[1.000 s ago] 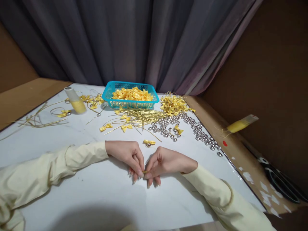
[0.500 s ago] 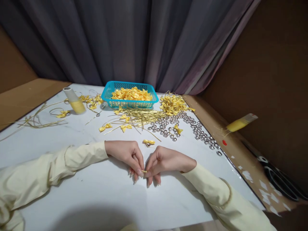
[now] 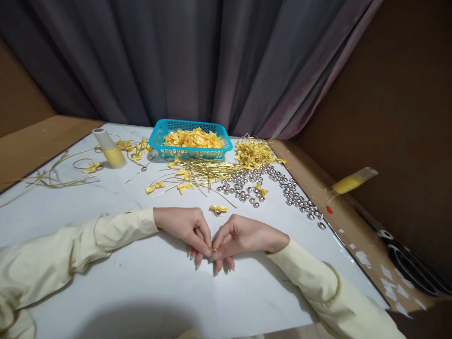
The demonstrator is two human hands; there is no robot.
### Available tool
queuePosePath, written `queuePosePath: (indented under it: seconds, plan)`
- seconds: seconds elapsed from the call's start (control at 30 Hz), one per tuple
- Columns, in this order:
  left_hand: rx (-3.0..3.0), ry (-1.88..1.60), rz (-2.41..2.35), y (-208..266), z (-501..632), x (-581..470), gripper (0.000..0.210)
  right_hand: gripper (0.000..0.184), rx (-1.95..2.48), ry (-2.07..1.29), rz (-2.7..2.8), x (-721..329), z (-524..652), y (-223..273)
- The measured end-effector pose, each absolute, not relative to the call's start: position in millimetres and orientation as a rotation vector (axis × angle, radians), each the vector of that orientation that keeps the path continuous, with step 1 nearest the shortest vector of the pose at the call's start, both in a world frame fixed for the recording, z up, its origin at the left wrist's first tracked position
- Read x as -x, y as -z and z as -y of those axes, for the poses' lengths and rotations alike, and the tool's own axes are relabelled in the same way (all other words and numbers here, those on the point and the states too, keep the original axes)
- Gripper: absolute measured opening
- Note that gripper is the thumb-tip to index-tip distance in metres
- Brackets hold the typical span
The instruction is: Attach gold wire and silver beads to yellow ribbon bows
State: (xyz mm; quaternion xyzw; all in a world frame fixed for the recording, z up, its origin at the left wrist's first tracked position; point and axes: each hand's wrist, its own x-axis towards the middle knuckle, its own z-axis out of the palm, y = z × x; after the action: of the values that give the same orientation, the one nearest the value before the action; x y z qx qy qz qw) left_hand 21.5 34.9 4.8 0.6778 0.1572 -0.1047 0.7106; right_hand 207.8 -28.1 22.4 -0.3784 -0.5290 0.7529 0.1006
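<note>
My left hand (image 3: 190, 231) and my right hand (image 3: 237, 239) meet above the white tabletop, fingertips touching. Between their pinched thumbs and forefingers a short bit of gold cord (image 3: 213, 250) shows; the rest of it is hidden by the fingers. Just beyond the hands lies a yellow ribbon bow (image 3: 219, 208) with a silver bead (image 3: 217, 213) at its middle. Farther off, several loose yellow bows (image 3: 185, 188) rest beside a heap of gold cords (image 3: 212, 169).
A blue basket (image 3: 193, 153) of yellow bows stands at the back. Right of it are a bow pile (image 3: 254, 153) and scattered silver beads (image 3: 296, 195). A tube-shaped container (image 3: 110, 148) stands back left. Black-handled scissors (image 3: 411, 263) lie on the right, near paper scraps (image 3: 388, 282).
My fingertips have drawn slightly closer together, and less of the gold cord shows between them. Everything else on the table stays where it was.
</note>
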Motion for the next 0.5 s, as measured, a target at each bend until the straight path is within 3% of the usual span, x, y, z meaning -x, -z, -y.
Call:
queuePosePath:
  seconds: [0.27, 0.5]
  plan:
    - [-1.436, 0.249, -0.367, -1.9, -34.8, -22.3, 0.025, 0.027, 1.101, -2.228, 1.603, -209.7, 27.1, -21.3]
    - [-1.460, 0.247, -0.350, -2.3, -34.6, -22.6, 0.026, 0.017, 1.053, -2.258, 1.645, -209.6, 26.6, -17.3]
